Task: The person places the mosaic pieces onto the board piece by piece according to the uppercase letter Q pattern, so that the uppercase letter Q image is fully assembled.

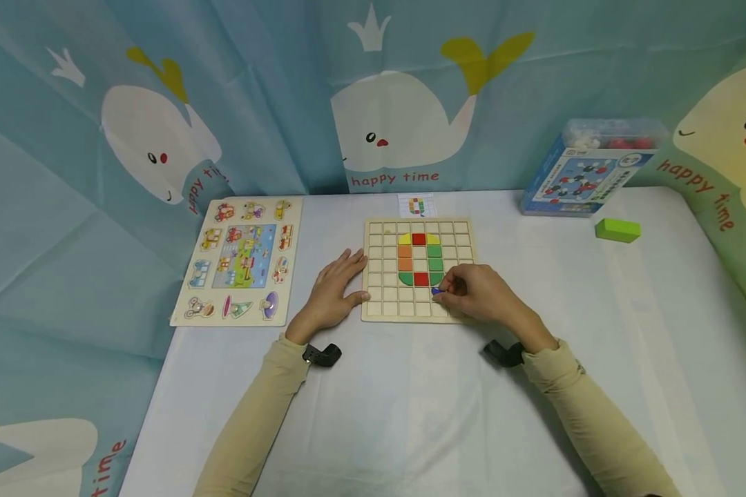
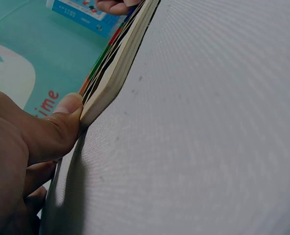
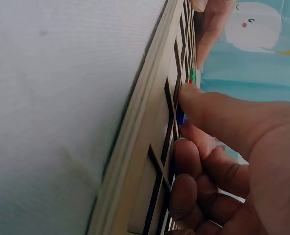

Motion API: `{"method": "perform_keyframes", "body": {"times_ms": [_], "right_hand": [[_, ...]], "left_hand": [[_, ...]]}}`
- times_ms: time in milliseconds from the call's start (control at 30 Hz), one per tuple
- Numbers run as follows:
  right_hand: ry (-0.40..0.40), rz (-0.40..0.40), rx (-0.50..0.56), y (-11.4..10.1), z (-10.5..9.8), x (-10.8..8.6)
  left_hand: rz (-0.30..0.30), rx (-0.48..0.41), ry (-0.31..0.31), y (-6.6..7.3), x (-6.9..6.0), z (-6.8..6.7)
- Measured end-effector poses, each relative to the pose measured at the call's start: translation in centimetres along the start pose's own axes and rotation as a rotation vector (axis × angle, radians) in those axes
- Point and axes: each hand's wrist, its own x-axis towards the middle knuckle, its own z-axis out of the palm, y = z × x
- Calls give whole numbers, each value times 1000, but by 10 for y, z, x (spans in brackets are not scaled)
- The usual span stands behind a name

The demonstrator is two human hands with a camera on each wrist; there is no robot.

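A wooden grid board (image 1: 382, 310) lies on the table, with red, orange, yellow and green tiles set in a ring in its cells. My right hand (image 1: 481, 293) pinches a small blue tile (image 1: 436, 291) between thumb and index finger, just below the ring's lower right corner. In the right wrist view the blue tile (image 3: 181, 116) sits at the board's surface, partly covered by the fingers. At the board's left edge rests my left hand (image 1: 332, 293), fingers extended, its thumb touching the side. Behind the board lies a small pattern card (image 1: 416, 205) with a similar coloured ring.
A wooden picture puzzle board (image 1: 292, 262) with knobbed pieces lies at the left. At the back right stands a blue box (image 1: 587, 176) with a clear top, and a green block (image 1: 618, 230) lies beside it. A printed curtain (image 1: 273, 103) hangs behind the table.
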Motion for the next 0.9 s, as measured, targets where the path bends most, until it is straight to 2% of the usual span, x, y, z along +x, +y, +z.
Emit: {"method": "perform_keyframes", "body": {"times_ms": [233,600,767,900], "right_hand": [[-17,7,-9,-2,-2,-1],[-27,-32,-44,0,-4,0],[-38,-30,2,4,-10,-3],[-9,-14,6,10,-21,-10]], "left_hand": [[4,-6,17,3,-1,0],[4,-9,17,2,-2,1],[8,-10,21,3,-2,0],[10,-2,20,3,-1,1]]}}
